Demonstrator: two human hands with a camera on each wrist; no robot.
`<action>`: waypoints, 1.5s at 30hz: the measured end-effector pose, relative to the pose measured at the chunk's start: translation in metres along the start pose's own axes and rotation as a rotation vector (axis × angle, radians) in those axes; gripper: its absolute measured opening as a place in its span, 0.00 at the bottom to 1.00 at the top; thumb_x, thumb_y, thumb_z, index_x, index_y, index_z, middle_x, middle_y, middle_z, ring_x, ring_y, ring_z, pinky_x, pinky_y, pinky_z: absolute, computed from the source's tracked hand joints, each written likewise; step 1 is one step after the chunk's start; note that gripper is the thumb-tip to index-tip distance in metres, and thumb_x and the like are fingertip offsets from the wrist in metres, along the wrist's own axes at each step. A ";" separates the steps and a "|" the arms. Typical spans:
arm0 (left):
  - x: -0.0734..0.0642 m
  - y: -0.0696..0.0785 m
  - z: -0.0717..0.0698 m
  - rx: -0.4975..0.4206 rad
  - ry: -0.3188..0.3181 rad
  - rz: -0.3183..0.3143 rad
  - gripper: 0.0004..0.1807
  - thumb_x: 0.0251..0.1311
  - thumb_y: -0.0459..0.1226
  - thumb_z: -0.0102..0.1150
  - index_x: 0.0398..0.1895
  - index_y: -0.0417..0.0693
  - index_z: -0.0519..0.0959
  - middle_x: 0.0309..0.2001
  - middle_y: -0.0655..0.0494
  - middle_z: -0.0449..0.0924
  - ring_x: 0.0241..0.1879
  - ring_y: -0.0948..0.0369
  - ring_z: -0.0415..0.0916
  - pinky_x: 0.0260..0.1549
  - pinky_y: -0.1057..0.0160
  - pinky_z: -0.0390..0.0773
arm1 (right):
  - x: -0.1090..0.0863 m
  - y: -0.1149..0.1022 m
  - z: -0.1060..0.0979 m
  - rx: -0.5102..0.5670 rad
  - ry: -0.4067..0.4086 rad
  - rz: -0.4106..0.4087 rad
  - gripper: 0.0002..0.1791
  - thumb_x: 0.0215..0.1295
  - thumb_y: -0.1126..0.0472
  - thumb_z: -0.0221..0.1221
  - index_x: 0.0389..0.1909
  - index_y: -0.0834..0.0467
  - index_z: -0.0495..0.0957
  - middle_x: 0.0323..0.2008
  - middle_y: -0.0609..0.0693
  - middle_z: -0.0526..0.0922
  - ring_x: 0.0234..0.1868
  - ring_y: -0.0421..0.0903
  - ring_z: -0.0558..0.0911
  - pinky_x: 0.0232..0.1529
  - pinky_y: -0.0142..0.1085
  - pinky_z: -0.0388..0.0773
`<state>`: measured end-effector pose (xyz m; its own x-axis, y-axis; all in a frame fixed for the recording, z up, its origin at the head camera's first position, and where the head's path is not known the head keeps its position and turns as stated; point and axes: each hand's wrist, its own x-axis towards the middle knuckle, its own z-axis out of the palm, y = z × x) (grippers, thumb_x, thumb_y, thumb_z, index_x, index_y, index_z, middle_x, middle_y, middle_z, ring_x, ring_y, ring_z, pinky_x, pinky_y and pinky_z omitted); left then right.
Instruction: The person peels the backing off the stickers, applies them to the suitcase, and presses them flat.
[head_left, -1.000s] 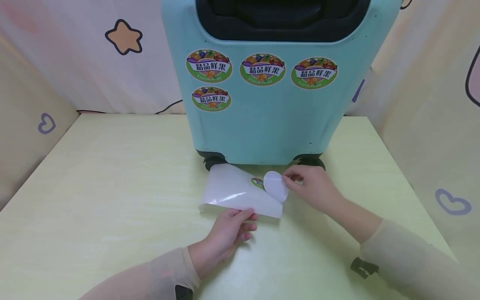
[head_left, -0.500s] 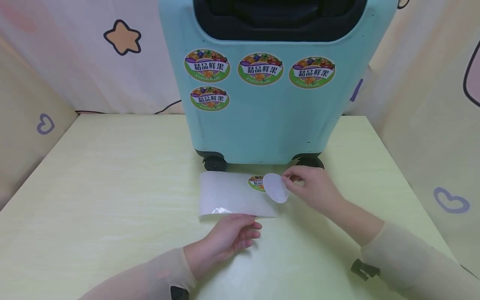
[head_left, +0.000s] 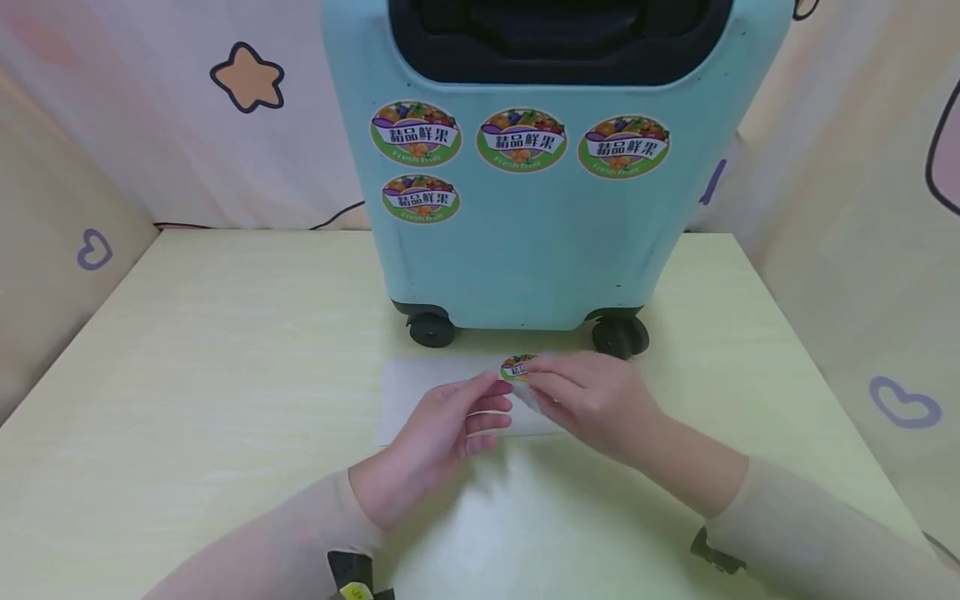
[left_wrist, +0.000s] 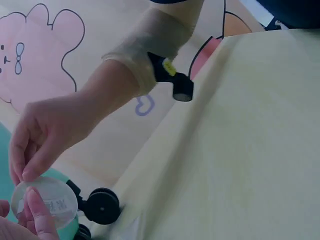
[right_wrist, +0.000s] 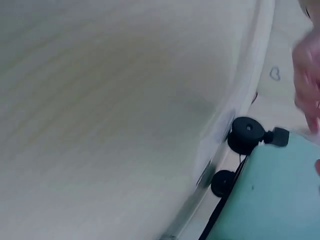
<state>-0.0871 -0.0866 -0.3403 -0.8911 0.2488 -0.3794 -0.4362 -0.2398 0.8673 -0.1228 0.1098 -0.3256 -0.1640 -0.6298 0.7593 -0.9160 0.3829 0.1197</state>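
Observation:
Near the suitcase's foot, my right hand (head_left: pixel 600 400) pinches an oval sticker (left_wrist: pixel 52 202) by its edge. Its pale back, with faint print showing through, faces the left wrist view. The thumb and fingertips of my left hand (head_left: pixel 446 425) meet the same sticker's other edge. In the head view the fingers cover most of it. Under both hands lies the white sticker sheet (head_left: pixel 408 392), and a printed fruit label (head_left: pixel 515 367) shows between the fingertips. Whether that label is on the sheet or in the fingers, I cannot tell.
A light blue suitcase (head_left: pixel 517 258) stands upright on black wheels (head_left: pixel 431 331) behind the hands. Several oval fruit labels (head_left: pixel 521 140) are stuck to its front. The pale table (head_left: pixel 247 367) is enclosed by patterned curtains (head_left: pixel 112 108).
My left hand has let go of the sheet's front edge and risen to the sticker. The right hand has moved slightly left with the sticker. The sheet has settled flatter on the table.

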 end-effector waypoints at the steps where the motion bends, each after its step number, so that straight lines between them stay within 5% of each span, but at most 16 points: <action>1: 0.001 0.002 0.000 0.009 0.006 0.016 0.17 0.63 0.42 0.54 0.44 0.34 0.77 0.29 0.56 0.79 0.30 0.65 0.79 0.26 0.70 0.76 | 0.002 -0.002 0.001 -0.006 0.025 -0.055 0.09 0.63 0.67 0.53 0.30 0.64 0.82 0.34 0.52 0.85 0.30 0.46 0.83 0.29 0.37 0.79; 4: 0.003 0.009 -0.002 0.074 0.018 0.072 0.13 0.63 0.38 0.54 0.41 0.34 0.78 0.28 0.56 0.79 0.29 0.64 0.79 0.26 0.69 0.76 | 0.003 -0.006 0.004 0.002 0.039 -0.127 0.12 0.66 0.66 0.50 0.32 0.63 0.82 0.36 0.51 0.85 0.31 0.45 0.83 0.31 0.36 0.79; 7: 0.002 0.015 -0.006 0.196 0.027 0.159 0.13 0.63 0.36 0.54 0.42 0.34 0.79 0.28 0.53 0.80 0.30 0.63 0.80 0.27 0.66 0.78 | 0.001 -0.004 0.001 0.078 -0.022 -0.029 0.09 0.65 0.62 0.56 0.36 0.63 0.82 0.37 0.52 0.84 0.35 0.46 0.83 0.35 0.38 0.79; 9: 0.001 0.018 -0.007 0.280 0.026 0.228 0.13 0.63 0.37 0.54 0.42 0.34 0.79 0.29 0.51 0.81 0.30 0.61 0.80 0.28 0.64 0.79 | -0.002 -0.002 -0.002 0.144 -0.080 0.152 0.11 0.60 0.59 0.62 0.39 0.63 0.81 0.40 0.53 0.84 0.40 0.47 0.82 0.40 0.40 0.78; 15: -0.004 0.026 -0.009 0.423 -0.002 0.400 0.11 0.62 0.35 0.56 0.40 0.35 0.81 0.30 0.43 0.81 0.29 0.59 0.80 0.27 0.60 0.80 | 0.001 0.008 -0.009 0.554 -0.312 0.933 0.18 0.59 0.60 0.63 0.50 0.63 0.78 0.45 0.54 0.81 0.45 0.49 0.80 0.46 0.41 0.77; 17: -0.004 0.027 -0.009 0.451 -0.009 0.431 0.10 0.62 0.34 0.56 0.40 0.35 0.81 0.29 0.44 0.81 0.29 0.58 0.80 0.27 0.61 0.80 | 0.003 0.011 -0.010 0.679 -0.346 1.096 0.17 0.62 0.60 0.60 0.49 0.64 0.78 0.43 0.55 0.81 0.44 0.51 0.80 0.46 0.42 0.77; 19: -0.004 0.028 -0.009 0.488 -0.009 0.461 0.09 0.61 0.34 0.56 0.39 0.35 0.81 0.28 0.45 0.81 0.29 0.58 0.80 0.27 0.61 0.79 | 0.004 0.014 -0.010 0.738 -0.337 1.170 0.16 0.62 0.60 0.60 0.46 0.66 0.78 0.41 0.57 0.81 0.43 0.54 0.80 0.47 0.42 0.77; 23: -0.002 0.029 -0.011 0.631 0.016 0.580 0.07 0.60 0.33 0.58 0.36 0.37 0.82 0.26 0.51 0.81 0.28 0.59 0.79 0.28 0.64 0.79 | 0.006 0.015 -0.012 0.701 -0.278 1.189 0.13 0.61 0.60 0.61 0.41 0.65 0.80 0.36 0.56 0.82 0.37 0.51 0.81 0.43 0.38 0.79; 28: 0.002 0.036 -0.014 0.922 0.079 0.804 0.07 0.58 0.32 0.60 0.37 0.40 0.84 0.29 0.55 0.83 0.27 0.65 0.77 0.30 0.66 0.79 | 0.009 0.015 -0.015 0.561 -0.191 1.101 0.07 0.59 0.62 0.62 0.36 0.62 0.82 0.32 0.53 0.83 0.31 0.47 0.81 0.34 0.33 0.79; 32: 0.003 0.049 -0.014 1.123 0.156 0.917 0.08 0.58 0.33 0.59 0.38 0.42 0.85 0.30 0.56 0.83 0.28 0.66 0.77 0.29 0.65 0.79 | 0.012 0.016 -0.018 0.490 -0.082 1.002 0.06 0.59 0.64 0.62 0.35 0.63 0.83 0.29 0.53 0.83 0.28 0.44 0.81 0.31 0.29 0.78; 40: 0.002 0.080 -0.018 1.193 0.284 1.115 0.09 0.59 0.34 0.57 0.39 0.42 0.84 0.32 0.54 0.83 0.31 0.62 0.79 0.29 0.63 0.77 | 0.020 0.027 -0.023 0.454 0.052 0.948 0.06 0.59 0.66 0.62 0.34 0.66 0.82 0.28 0.56 0.83 0.24 0.38 0.78 0.28 0.25 0.76; 45: 0.006 0.097 -0.018 1.246 0.356 1.313 0.10 0.60 0.35 0.56 0.41 0.41 0.82 0.39 0.51 0.83 0.41 0.56 0.78 0.36 0.58 0.78 | 0.034 0.032 -0.022 0.479 0.102 0.936 0.08 0.59 0.63 0.62 0.34 0.65 0.82 0.29 0.59 0.82 0.25 0.41 0.78 0.28 0.27 0.76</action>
<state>-0.1365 -0.1253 -0.2642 -0.5937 0.2718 0.7574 0.6633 0.6982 0.2694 -0.1494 0.1154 -0.2819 -0.8684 -0.1528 0.4717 -0.4931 0.3659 -0.7893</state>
